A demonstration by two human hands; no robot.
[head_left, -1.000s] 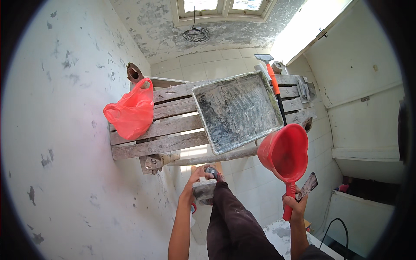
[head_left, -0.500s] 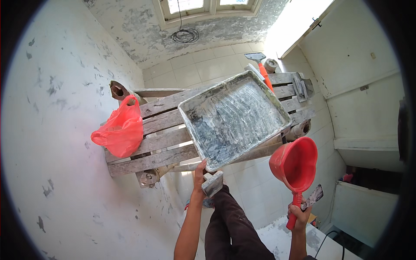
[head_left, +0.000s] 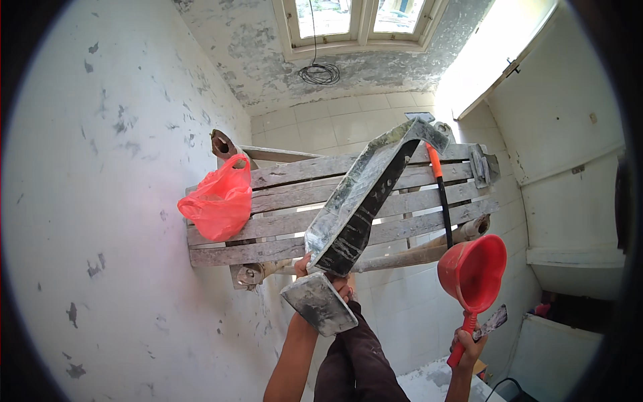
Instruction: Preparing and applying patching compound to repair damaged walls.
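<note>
Gripped at its near corner by my left hand, a paint tray coated in grey-white residue stands tilted on its side, its dark underside facing right. The same hand also has a rectangular plastering trowel, flat plate upward; its handle is hidden. My right hand is closed around the handle of a red plastic dipper, whose bowl points away from me. A putty knife with a smeared blade sticks out of that right hand too.
Under the tray is a slatted wooden bench. A red plastic bag sits on its left end. A long-handled scraper and flat grey blades lie toward the right. Coiled black cable hangs below the window.
My left hand has tipped the tray from lying face-up onto its side, and the trowel has turned to show more of its plate. The scraper's dark handle is now uncovered.
</note>
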